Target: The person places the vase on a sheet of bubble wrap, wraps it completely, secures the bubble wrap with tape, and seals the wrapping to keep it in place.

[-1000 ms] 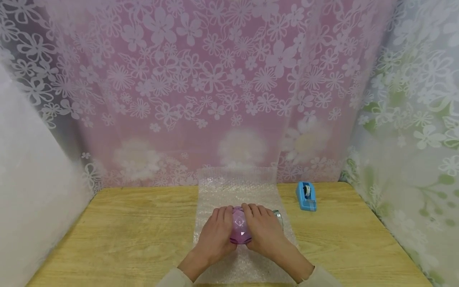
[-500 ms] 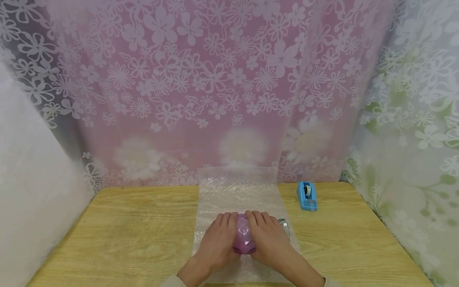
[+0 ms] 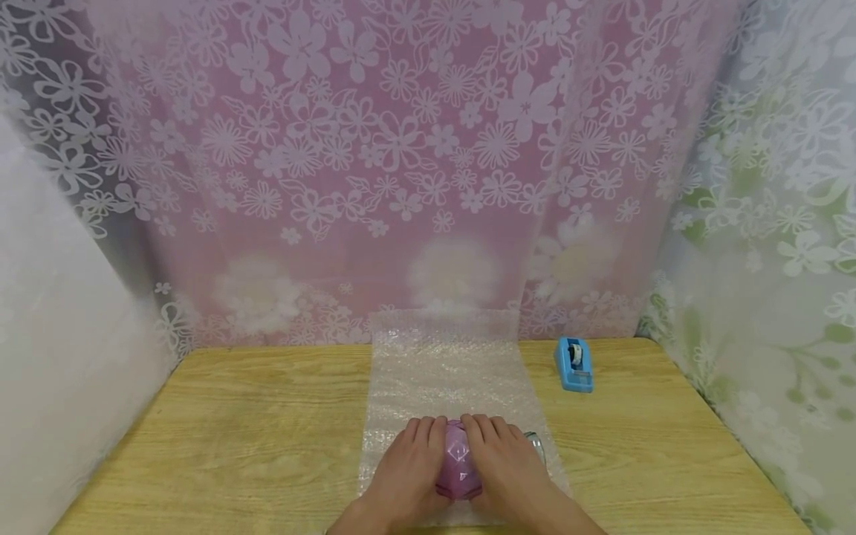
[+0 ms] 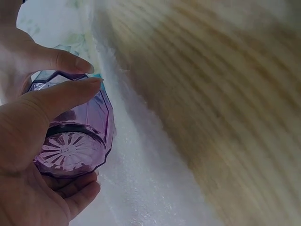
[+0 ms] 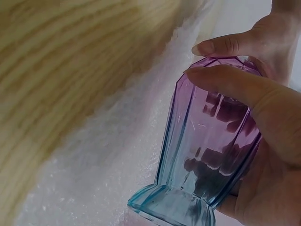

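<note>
A faceted glass vase (image 3: 458,462), purple shading to teal, lies sideways over the bubble wrap (image 3: 444,371). My left hand (image 3: 409,472) grips its purple end; the round base with a starburst pattern (image 4: 68,150) faces the left wrist camera. On the other side my right hand (image 3: 506,469) wraps the body, its thumb along the upper facets. The flared teal mouth (image 5: 171,205) sticks out past the right hand, its rim (image 3: 536,446) just showing in the head view. Both thumbs are close together on the near side. Fingers under the glass are partly hidden.
A blue tape dispenser (image 3: 574,365) stands at the back right of the wooden table (image 3: 267,416). The bubble wrap runs to the back edge and up against the pink floral curtain (image 3: 374,163). A white sheet (image 3: 60,319) hangs at the left.
Both hands and the vase have moved toward the near table edge and slightly right. More of the bubble wrap behind them shows. The tape dispenser stays put.
</note>
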Demonstrator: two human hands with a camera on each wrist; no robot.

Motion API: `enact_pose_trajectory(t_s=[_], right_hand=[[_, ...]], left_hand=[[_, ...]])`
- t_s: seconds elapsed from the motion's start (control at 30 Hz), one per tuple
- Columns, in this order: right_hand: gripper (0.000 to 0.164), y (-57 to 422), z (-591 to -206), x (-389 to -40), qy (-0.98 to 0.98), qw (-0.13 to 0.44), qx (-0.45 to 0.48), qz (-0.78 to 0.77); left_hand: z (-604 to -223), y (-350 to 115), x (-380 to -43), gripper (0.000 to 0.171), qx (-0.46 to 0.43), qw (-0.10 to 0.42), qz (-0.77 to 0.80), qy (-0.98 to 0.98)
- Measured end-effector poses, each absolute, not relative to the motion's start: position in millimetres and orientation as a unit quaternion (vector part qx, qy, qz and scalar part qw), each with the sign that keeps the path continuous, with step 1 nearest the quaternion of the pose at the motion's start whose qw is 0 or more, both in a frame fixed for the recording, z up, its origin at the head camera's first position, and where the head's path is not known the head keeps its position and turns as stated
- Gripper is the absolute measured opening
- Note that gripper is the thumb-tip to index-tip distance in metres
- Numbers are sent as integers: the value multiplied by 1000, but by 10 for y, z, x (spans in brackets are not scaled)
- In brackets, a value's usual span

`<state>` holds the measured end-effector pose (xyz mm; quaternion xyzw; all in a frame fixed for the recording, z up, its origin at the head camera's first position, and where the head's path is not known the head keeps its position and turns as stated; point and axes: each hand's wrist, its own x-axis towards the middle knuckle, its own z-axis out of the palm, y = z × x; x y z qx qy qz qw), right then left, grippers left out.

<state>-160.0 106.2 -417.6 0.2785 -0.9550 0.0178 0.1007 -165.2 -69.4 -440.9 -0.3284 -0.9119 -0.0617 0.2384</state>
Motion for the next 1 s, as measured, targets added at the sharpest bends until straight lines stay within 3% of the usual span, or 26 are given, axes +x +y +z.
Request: enact_pose_trajectory(t_s=[0.33, 0.53, 1.0], right_hand=[[95, 1101, -4250, -1514, -955, 74, 285, 46], [101, 1117, -4310, -1490, -948, 93, 300, 42], [101, 1132, -4376, -1498, -946, 91, 308, 52]], left_hand=[[-4491, -694, -1563, 94, -347, 239, -70, -904], [-4544, -696, -1516, 97, -345, 224, -79, -908], [-4634, -669, -1522, 107, -332, 259, -71, -904]])
